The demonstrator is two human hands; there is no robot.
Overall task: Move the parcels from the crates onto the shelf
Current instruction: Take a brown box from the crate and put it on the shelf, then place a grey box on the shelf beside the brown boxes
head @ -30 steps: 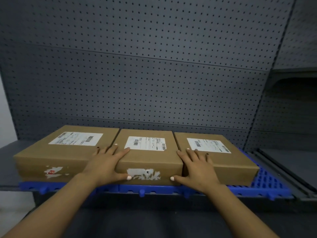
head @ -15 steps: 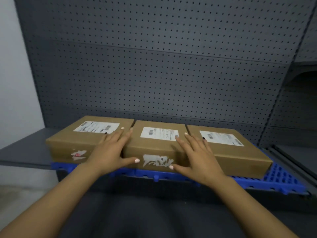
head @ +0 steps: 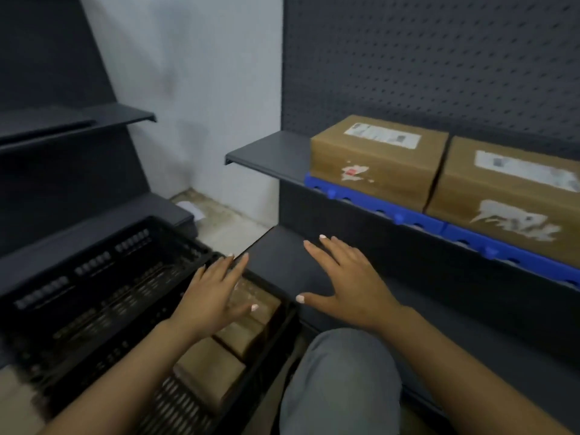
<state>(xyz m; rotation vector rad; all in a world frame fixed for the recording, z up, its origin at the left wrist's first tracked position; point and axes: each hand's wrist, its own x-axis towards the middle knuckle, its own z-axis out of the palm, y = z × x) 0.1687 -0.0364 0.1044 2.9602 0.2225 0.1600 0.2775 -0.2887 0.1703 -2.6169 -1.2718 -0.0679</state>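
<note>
A grey-clad knee (head: 339, 381) sits nearest. Both hands are spread and hold nothing: the left hand (head: 213, 296) over brown parcels (head: 248, 328) in a black crate (head: 94, 293), the right hand (head: 351, 284) over a lower shelf (head: 282, 262). Beyond, two parcels (head: 376, 158) rest on a blue mat (head: 408, 218) on the upper shelf (head: 270, 155).

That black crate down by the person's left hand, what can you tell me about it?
The black crate looks like plastic, with slotted walls and a ribbed floor. It sits low beside the dark shelving, open at the top. Brown cardboard parcels lie in its right end; the rest looks bare. The left hand hovers over those parcels; the blur hides whether it touches anything.
</note>
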